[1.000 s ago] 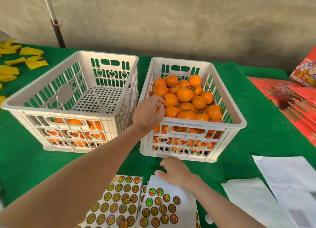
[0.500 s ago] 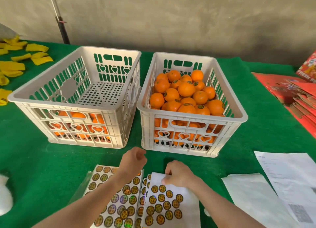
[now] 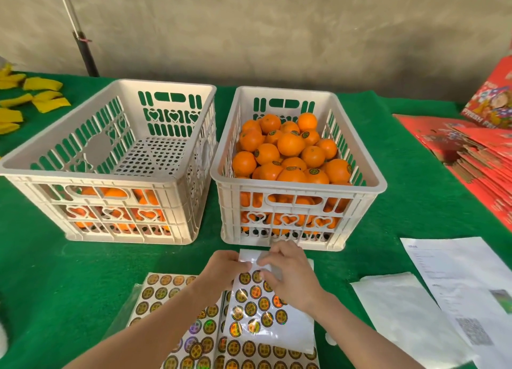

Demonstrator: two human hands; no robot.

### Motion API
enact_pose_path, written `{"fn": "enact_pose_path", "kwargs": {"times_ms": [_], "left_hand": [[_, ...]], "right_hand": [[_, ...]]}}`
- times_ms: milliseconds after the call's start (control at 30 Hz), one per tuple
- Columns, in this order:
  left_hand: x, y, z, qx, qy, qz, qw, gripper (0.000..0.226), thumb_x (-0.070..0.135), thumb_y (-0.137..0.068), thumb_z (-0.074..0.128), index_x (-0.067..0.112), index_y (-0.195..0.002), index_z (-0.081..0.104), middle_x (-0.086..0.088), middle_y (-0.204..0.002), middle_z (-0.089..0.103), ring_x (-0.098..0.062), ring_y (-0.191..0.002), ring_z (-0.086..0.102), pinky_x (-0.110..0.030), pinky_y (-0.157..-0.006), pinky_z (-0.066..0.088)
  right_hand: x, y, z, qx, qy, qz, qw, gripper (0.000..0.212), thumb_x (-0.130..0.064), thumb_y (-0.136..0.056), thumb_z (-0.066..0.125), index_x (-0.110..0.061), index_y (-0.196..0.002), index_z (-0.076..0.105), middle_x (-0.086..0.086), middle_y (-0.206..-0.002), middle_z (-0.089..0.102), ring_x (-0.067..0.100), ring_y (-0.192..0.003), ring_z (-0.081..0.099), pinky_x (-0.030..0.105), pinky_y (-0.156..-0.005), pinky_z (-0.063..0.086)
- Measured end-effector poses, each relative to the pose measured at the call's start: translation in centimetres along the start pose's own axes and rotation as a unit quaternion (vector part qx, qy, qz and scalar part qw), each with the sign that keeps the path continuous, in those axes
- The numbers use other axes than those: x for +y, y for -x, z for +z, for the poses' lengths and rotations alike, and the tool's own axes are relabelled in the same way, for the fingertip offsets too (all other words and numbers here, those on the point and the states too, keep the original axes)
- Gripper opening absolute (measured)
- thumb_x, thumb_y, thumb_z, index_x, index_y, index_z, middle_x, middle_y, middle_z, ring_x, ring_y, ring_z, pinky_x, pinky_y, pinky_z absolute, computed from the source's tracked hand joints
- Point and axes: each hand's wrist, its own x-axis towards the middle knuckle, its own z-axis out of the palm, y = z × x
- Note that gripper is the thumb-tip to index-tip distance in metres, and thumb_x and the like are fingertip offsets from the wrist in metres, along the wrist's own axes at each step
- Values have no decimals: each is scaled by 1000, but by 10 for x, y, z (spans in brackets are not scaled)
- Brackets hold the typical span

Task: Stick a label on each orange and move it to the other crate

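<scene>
In front of the crate (image 3: pixel 299 187) full of oranges (image 3: pixel 291 144), our left hand (image 3: pixel 224 269) and right hand (image 3: pixel 291 274) both pinch the far end of the top sticker sheet (image 3: pixel 293 332).

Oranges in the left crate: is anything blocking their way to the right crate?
Only the walls: left crate and right crate stand side by side, so the oranges must go over both rims. Nothing else shows between.
</scene>
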Motion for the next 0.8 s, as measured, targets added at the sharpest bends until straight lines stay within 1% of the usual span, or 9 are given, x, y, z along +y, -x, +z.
{"fn": "enact_pose_path", "kwargs": {"times_ms": [100,200,267,367,467,533,600,700,800], "left_hand": [[3,2,0,-18,9,-4,1000,16,2,-85,63,-6,-99,65,-20,-78,68,-24,-62,61,-31,-60,51],[2,3,0,-30,9,-10,999,14,2,-85,63,-5,-97,65,-28,-91,69,-31,-71,64,-41,-72,54],[-1,1,-1,-30,-18,-2,999,10,5,-87,63,0,-95,66,-24,-88,71,-30,-70,65,-37,-66,53],[-6,-5,-2,-23,-58,14,998,5,9,-87,63,4,-89,66,-19,-81,70,-26,-66,62,-31,-63,47],[-9,-5,-1,-25,-122,29,992,15,11,-86,65,11,-71,61,-4,-63,63,-14,-55,58,-23,-55,46],[-9,-1,-2,-20,-229,86,970,15,17,-85,65,13,-72,57,-1,-70,58,-12,-60,52,-28,-60,45],[-1,10,-12,44,-305,181,934,16,23,-85,64,22,-101,60,5,-92,58,-7,-73,51,-21,-68,44],[31,33,-48,129,-218,378,890,17,14,-88,65,16,-104,66,9,-85,62,-4,-63,55,-13,-61,44],[79,51,-93,174,-107,457,865,14,4,-91,56,12,-96,66,4,-72,64,-5,-53,56,-15,-49,46]], "right_hand": [[-1,5,6,-51,16,26,998,23,-19,-87,64,-15,-109,69,6,-98,59,20,-98,48,27,-88,33],[-7,5,7,-42,-14,8,999,7,-10,-85,64,-9,-89,70,8,-88,62,22,-88,52,27,-79,37],[-8,5,6,-48,-43,19,998,7,-6,-84,63,-7,-78,66,7,-78,62,20,-78,54,25,-74,39],[-7,0,1,-39,-144,136,979,10,-4,-83,63,-9,-75,66,2,-76,64,15,-73,56,27,-72,47],[-4,-6,-4,-27,-193,208,958,14,-4,-84,64,-14,-74,67,-4,-74,64,7,-69,55,17,-70,45],[-9,-9,-8,-22,-213,212,953,18,-4,-84,65,-17,-71,65,-1,-73,64,10,-68,55,16,-68,44],[-19,-15,-15,-8,-233,196,952,17,-5,-84,66,-15,-71,64,8,-74,64,19,-69,55,23,-69,45],[-53,-37,-33,18,-249,112,962,18,-7,-85,66,-19,-71,64,12,-75,63,25,-70,54,25,-64,43],[-98,-80,-50,78,-253,1,964,12,-3,-84,66,-13,-78,65,-3,-69,60,15,-65,53,20,-58,42]]}}
